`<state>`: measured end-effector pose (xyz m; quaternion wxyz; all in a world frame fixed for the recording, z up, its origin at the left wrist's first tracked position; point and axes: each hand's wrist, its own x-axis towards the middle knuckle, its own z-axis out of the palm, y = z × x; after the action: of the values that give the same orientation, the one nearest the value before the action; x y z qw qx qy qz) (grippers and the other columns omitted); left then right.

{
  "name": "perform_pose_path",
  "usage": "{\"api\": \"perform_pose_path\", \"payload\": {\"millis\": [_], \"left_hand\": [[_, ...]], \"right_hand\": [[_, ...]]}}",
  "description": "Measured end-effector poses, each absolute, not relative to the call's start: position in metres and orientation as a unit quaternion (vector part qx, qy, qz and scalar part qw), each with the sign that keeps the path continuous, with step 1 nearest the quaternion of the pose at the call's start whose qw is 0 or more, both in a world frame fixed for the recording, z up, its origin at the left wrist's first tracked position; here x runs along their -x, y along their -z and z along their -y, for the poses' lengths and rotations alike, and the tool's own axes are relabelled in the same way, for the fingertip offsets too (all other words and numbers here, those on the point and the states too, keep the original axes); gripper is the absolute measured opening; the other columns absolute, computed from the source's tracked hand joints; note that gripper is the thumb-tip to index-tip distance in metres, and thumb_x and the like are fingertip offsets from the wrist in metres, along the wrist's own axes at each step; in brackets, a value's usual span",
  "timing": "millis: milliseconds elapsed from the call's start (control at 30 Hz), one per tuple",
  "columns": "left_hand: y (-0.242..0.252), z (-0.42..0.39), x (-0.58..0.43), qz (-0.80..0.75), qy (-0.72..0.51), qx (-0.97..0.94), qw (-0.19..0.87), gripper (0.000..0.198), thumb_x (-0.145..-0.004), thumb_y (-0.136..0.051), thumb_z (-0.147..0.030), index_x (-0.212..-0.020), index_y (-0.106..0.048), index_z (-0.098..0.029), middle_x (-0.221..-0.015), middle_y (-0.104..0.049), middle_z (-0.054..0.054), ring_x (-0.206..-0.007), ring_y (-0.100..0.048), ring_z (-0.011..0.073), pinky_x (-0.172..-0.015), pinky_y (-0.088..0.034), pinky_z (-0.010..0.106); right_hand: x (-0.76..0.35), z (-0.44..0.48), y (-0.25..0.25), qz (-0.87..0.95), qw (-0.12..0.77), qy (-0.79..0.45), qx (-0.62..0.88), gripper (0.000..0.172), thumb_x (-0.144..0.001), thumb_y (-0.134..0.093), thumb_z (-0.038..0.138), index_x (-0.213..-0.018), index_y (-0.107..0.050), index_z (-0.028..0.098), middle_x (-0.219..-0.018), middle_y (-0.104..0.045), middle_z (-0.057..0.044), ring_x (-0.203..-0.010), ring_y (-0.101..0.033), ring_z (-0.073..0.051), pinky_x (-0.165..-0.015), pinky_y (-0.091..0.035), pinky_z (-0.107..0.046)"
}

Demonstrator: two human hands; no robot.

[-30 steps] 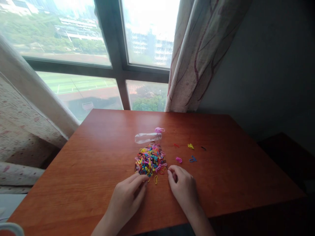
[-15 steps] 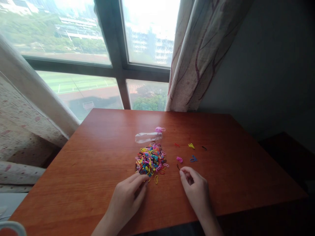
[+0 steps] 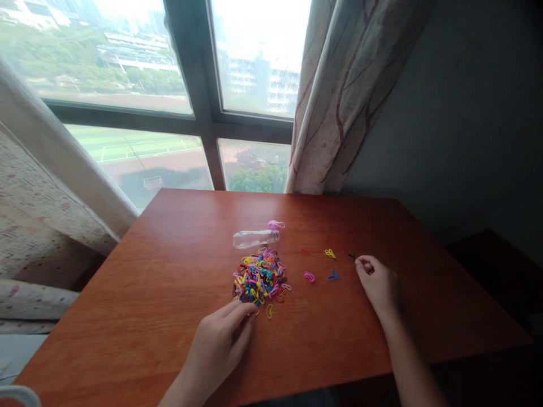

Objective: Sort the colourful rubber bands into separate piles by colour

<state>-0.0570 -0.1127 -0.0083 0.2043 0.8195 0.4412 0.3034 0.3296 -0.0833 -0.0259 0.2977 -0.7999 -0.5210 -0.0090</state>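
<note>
A heap of small coloured rubber bands (image 3: 261,274) lies on the table. At its near edge rests my left hand (image 3: 224,336), thumb and fingertips drawn together; whatever is between them is hidden, though a bit of yellow shows beside the tips. Farther right, my right hand (image 3: 377,282) pinches a black rubber band (image 3: 355,258), right by another black one on the tabletop. Nearby lie small groups sorted by colour: yellow bands (image 3: 330,254), blue bands (image 3: 333,275), pink bands (image 3: 309,277) and a single red band (image 3: 305,251).
Behind the heap a clear plastic bottle (image 3: 254,238) lies on its side, with a pink cap with a loop (image 3: 275,224) by its mouth. The brown wooden table (image 3: 139,282) stands against a window, with curtains (image 3: 339,113) on both sides. A pale curved rim (image 3: 21,394) shows at bottom left.
My right hand has moved right and away from me, carrying the black rubber band from near the pink bands to the other black one. My left hand has stayed put.
</note>
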Motion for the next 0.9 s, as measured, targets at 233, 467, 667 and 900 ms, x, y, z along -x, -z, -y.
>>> {"api": "perform_pose_path", "payload": {"millis": [233, 467, 667, 900], "left_hand": [[0.007, 0.112, 0.056, -0.441, -0.305, -0.819, 0.202, 0.018, -0.092, -0.050, -0.018, -0.101, -0.065, -0.024, -0.091, -0.073, 0.003, -0.075, -0.070, 0.0149, -0.066, -0.053, 0.021], [0.006, 0.112, 0.056, -0.438, -0.313, -0.818, 0.203, 0.018, -0.092, -0.051, -0.018, -0.101, -0.065, -0.023, -0.092, -0.073, 0.003, -0.076, -0.071, 0.0149, -0.067, -0.054, 0.021], [0.005, 0.112, 0.056, -0.443, -0.311, -0.817, 0.200, 0.019, -0.091, -0.051, -0.018, -0.101, -0.066, -0.023, -0.093, -0.074, 0.004, -0.077, -0.072, 0.0155, -0.068, -0.054, 0.021], [0.005, 0.113, 0.055, -0.441, -0.308, -0.820, 0.194, 0.018, -0.092, -0.051, -0.018, -0.101, -0.065, -0.024, -0.092, -0.074, 0.002, -0.076, -0.071, 0.0151, -0.067, -0.053, 0.022]], "right_hand": [[-0.327, 0.083, 0.029, 0.536, 0.281, 0.021, 0.796, 0.035, -0.086, -0.048, 0.046, -0.086, -0.072, 0.020, -0.065, -0.067, -0.006, -0.058, -0.060, -0.020, -0.056, -0.037, -0.029], [-0.324, 0.089, 0.026, 0.526, 0.298, 0.016, 0.796, 0.034, -0.086, -0.050, 0.046, -0.088, -0.072, 0.020, -0.069, -0.070, -0.006, -0.061, -0.064, -0.020, -0.057, -0.040, -0.029], [-0.295, 0.103, 0.019, 0.554, 0.326, 0.011, 0.766, 0.038, -0.090, -0.048, 0.049, -0.087, -0.072, 0.019, -0.070, -0.070, -0.007, -0.061, -0.064, -0.020, -0.060, -0.044, -0.028], [-0.226, 0.125, 0.023, 0.613, 0.359, -0.085, 0.699, 0.031, -0.096, -0.047, 0.041, -0.087, -0.069, 0.020, -0.074, -0.070, -0.005, -0.060, -0.063, -0.017, -0.060, -0.047, -0.026]]}}
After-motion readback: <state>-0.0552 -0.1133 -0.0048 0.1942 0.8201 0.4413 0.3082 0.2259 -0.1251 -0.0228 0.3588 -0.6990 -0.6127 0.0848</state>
